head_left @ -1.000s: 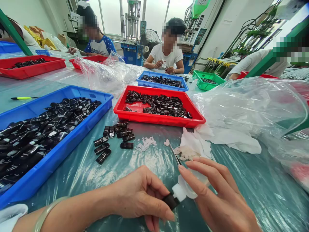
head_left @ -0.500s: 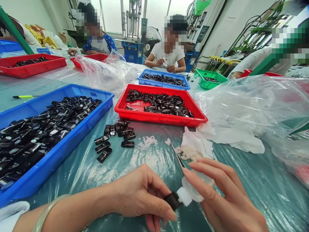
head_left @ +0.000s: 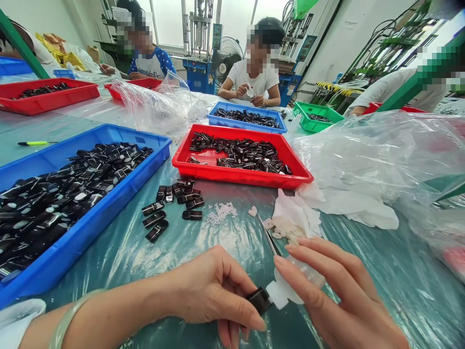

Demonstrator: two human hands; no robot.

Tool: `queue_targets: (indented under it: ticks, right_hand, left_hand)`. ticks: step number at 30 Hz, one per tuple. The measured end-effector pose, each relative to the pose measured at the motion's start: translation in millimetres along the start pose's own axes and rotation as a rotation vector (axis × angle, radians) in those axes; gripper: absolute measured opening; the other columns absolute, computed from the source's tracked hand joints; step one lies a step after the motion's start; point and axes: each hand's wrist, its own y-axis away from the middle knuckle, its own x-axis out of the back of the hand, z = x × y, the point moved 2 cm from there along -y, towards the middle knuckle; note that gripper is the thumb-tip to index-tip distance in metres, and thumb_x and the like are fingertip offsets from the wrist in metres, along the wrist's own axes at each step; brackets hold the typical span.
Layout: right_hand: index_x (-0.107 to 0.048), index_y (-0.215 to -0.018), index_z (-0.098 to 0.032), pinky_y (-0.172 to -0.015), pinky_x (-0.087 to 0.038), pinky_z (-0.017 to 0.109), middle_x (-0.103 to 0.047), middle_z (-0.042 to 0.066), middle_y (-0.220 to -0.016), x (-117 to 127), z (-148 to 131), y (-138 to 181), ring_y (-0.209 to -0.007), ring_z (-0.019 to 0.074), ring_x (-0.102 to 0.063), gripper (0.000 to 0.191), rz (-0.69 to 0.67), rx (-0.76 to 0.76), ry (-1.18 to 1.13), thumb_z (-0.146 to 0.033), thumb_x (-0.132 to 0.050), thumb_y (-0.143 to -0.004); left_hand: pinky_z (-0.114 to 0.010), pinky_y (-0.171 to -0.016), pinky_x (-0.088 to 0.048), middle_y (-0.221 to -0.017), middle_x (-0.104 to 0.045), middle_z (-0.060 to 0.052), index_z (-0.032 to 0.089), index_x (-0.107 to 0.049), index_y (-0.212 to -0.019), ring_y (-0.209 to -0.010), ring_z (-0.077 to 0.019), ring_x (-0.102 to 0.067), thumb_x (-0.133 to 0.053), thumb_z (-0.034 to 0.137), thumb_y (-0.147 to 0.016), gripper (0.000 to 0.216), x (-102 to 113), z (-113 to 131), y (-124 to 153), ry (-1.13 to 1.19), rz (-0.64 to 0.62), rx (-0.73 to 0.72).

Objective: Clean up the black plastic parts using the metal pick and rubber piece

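Note:
My left hand (head_left: pixel 214 291) is closed around a small black plastic part (head_left: pixel 258 300), pinched between thumb and fingers low in the middle of the view. My right hand (head_left: pixel 337 300) grips a small white squeeze bottle (head_left: pixel 285 291), its white tip touching the black part. Thin metal tweezers (head_left: pixel 268 236) poke up from behind my right fingers. Several loose black parts (head_left: pixel 170 206) lie on the table ahead of my left hand, beside a small heap of white bits (head_left: pixel 221 213).
A blue tray (head_left: pixel 90 228) full of black parts stands at left, a red tray (head_left: pixel 240 177) of them ahead. White cloth (head_left: pixel 301 213) and crumpled clear plastic bags (head_left: pixel 381 155) lie right. Other people work at further trays (head_left: pixel 247 127) across the plastic-covered table (head_left: pixel 392 281).
The black part and the bottle tip have shifted slightly; my hands stay together in the same grip. The view has tilted a little.

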Motion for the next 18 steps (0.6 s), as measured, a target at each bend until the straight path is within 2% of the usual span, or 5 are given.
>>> queue_targets:
  ticks: [9, 18]
  right_hand:
    - [-0.056, -0.117, -0.017, -0.097, -0.037, 0.048, -0.05, 0.013, -0.114, -1.0, -6.5, -2.1, -0.119, 0.029, -0.041, 0.036, 0.024, -0.018, 0.031, -0.007, -0.037, -0.087]
    - [-0.058, -0.115, -0.02, -0.096, -0.038, 0.046, -0.054, 0.01, -0.11, -4.8, -7.5, -2.5, -0.117, 0.0277, -0.044, 0.037, 0.089, -0.056, 0.046, -0.005, -0.04, -0.086]
  left_hand:
    - [-0.011, -0.04, -0.046, -0.048, -0.058, 0.002, 0.011, -0.062, -0.059, -0.038, -0.0057, -0.054, -0.07, 0.022, -0.064, 0.014, -2.1, -0.6, -0.9, 0.001, -0.015, 0.019]
    - [-0.012, -0.04, -0.046, -0.048, -0.058, 0.002, 0.011, -0.062, -0.058, -0.038, -0.0062, -0.055, -0.071, 0.023, -0.063, 0.015, -2.0, -2.1, -2.1, 0.01, -0.038, 0.022]
